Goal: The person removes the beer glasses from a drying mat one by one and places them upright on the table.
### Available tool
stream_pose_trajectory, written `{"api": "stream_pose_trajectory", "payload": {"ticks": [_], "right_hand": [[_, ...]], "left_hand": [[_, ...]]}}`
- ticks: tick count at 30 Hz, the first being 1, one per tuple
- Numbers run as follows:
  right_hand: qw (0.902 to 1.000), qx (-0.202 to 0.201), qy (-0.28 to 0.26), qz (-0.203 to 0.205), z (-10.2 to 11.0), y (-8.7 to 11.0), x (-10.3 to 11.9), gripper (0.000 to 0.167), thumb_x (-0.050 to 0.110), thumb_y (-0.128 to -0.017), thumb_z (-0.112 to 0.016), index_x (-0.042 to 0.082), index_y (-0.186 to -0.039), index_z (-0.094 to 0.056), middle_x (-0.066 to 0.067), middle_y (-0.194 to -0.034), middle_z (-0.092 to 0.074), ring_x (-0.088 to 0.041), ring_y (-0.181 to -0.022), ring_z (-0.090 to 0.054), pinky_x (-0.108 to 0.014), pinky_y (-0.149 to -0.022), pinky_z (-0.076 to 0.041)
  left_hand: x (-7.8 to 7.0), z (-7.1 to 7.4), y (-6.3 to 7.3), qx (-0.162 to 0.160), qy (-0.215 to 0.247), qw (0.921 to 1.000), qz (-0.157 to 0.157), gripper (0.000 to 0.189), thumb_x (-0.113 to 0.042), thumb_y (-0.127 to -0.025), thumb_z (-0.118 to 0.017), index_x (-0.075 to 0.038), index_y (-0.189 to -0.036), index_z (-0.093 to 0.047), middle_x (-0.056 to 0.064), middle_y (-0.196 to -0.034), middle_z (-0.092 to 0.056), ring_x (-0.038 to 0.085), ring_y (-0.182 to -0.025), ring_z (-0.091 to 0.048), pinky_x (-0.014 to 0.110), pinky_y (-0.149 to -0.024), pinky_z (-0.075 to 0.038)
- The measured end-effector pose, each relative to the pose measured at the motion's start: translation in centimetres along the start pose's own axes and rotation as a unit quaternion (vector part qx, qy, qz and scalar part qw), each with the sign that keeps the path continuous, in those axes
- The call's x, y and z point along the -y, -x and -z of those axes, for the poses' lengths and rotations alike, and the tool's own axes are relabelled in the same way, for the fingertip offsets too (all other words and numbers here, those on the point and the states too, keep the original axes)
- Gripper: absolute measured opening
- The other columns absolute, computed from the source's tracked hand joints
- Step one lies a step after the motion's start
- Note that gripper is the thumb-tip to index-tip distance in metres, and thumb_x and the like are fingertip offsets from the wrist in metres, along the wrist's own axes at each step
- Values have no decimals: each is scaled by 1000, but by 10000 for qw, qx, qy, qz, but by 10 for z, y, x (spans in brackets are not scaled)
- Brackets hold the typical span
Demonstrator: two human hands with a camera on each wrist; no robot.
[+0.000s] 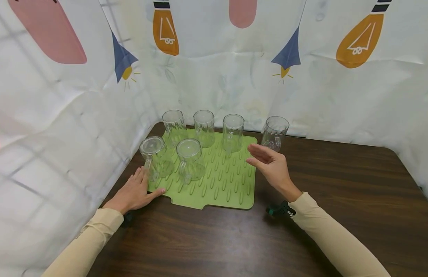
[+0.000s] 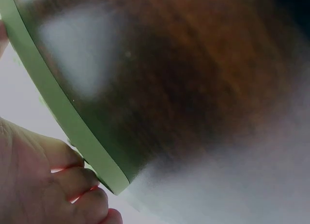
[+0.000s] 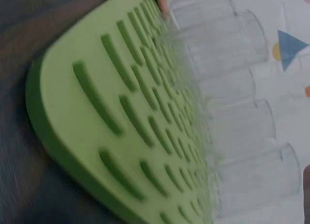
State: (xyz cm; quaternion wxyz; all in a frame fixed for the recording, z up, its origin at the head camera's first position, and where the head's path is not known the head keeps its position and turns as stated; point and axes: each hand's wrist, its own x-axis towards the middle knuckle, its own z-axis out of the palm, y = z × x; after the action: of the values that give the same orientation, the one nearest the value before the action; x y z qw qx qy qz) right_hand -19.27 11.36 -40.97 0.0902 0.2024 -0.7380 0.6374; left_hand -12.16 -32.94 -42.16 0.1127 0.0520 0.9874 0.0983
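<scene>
My left hand (image 1: 134,192) rests at the front left corner of a green ridged mat (image 1: 231,190), its fingers extended and thumb spread along the front edge. Just beyond those fingers stands a clear glass mug (image 1: 160,156), with another glass mug (image 1: 191,161) to its right. Three more stand along the back of the mat, the rightmost a glass mug (image 1: 233,132). Over the mat's right edge my right hand (image 1: 274,169) hovers with straight fingers, holding nothing. Behind it, off the mat, a glass mug (image 1: 277,130) stands partly hidden.
Under everything lies a dark wooden table (image 1: 214,238). White printed curtains (image 1: 214,73) hang close behind and along the left side. A dark strap with a buckle (image 1: 284,209) shows below the right wrist.
</scene>
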Motion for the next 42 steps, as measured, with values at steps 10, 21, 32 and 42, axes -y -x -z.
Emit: {"api": "stream_pose_trajectory", "payload": {"ticks": [10,21,32,42], "right_hand": [[9969,561,-544,-23,-36,6,-2,51,6,-91,-78,4,-140,-64,-24,-139,-66,1,-123,-67,-27,-102,-60],[9916,968,-777,-366,-66,10,-4,50,13,-91,-80,7,-139,-66,-20,-138,-69,-18,-127,-69,-27,-101,-60],[9863,1252,-959,-482,-94,16,-2,50,16,-90,-81,8,-137,-67,-18,-135,-71,-42,-129,-65,-26,-101,-60],[9786,1543,-1214,-611,-116,18,-2,51,14,-90,-81,2,-138,-66,-24,-136,-68,-47,-130,-63,-26,-101,-60]], "left_hand": [[-2,1,-1,-9,-75,10000,-11,109,-70,-100,-49,19,-157,-21,43,-165,-10,58,-156,-11,68,-128,-16],[-5,1,-1,-39,-212,9998,11,108,-69,-100,-48,18,-158,-19,42,-166,-11,56,-156,-12,68,-128,-17],[-4,-1,1,-86,-356,9993,-18,106,-68,-101,-48,19,-156,-23,42,-165,-14,56,-156,-15,67,-128,-19],[-2,-1,1,-62,-357,9993,9,107,-69,-100,-48,19,-156,-23,42,-165,-14,56,-156,-14,67,-128,-20]]}}
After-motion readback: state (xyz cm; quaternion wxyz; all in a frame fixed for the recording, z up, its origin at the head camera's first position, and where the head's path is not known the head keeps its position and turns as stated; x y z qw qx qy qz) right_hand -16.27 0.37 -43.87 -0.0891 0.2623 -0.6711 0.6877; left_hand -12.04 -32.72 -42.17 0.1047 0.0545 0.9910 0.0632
